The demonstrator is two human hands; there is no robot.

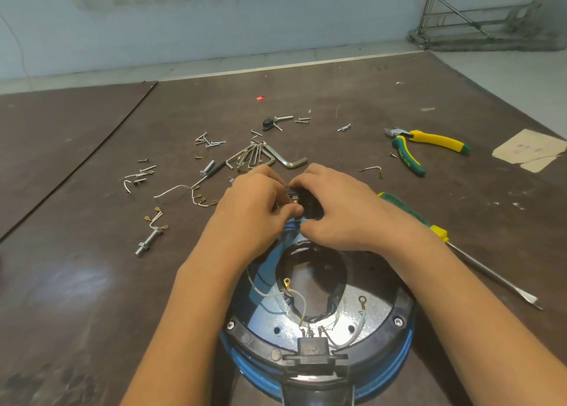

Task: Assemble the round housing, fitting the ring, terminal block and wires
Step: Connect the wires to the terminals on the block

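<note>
The round blue housing [395, 356] lies near me on the dark table, with a black ring [406, 306] around a shiny metal plate [372, 310]. White wires [299, 295] with ring lugs curl out of its centre hole. At the housing's far edge both hands meet on a small black terminal block [310, 201]. My left hand [251, 209] pinches it from the left, and my right hand [334, 209] holds it from the right. A second black connector block [313, 349] sits at the near rim.
Behind the hands lie a hex key set [260, 157], loose screws [208, 140], short lugged wires [178, 189] and a bolt [148, 241]. Yellow-green pliers [429, 146] and a long flat screwdriver [478, 261] lie to the right, cardboard [530, 149] beyond.
</note>
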